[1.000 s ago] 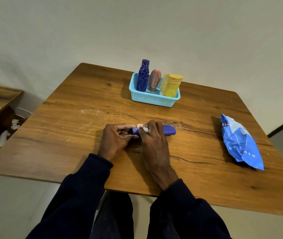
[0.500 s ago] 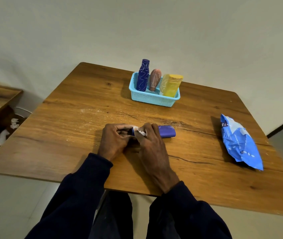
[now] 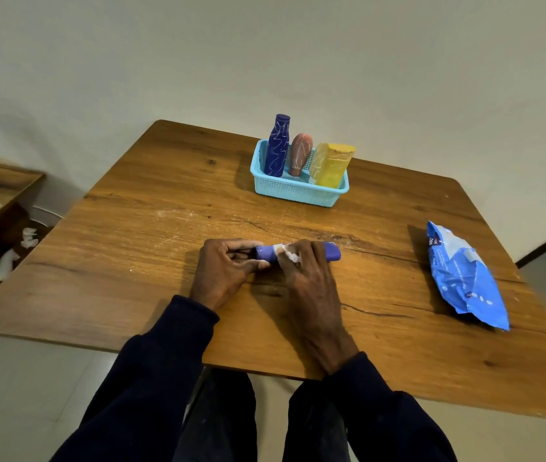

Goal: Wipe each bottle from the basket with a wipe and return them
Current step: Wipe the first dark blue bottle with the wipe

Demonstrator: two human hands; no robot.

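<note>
bottle (image 3: 331, 253) lies sideways on the surface (image 3: 131, 261), left hand (image 3: 225, 270) gripping one end to steady it while right hand (image 3: 309, 278) wraps the wipe (image 3: 286, 254) round its middle; basket (image 3: 298, 192) behind holds three more.

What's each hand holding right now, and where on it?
Left hand grips the purple bottle at its left end; right hand pinches a white wipe against the bottle's middle.

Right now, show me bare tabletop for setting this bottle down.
Bare table left of the left hand. A strip between the basket and the hands. A gap between the right hand and the wipes pack. Crowded: the basket, holding three bottles.
</note>
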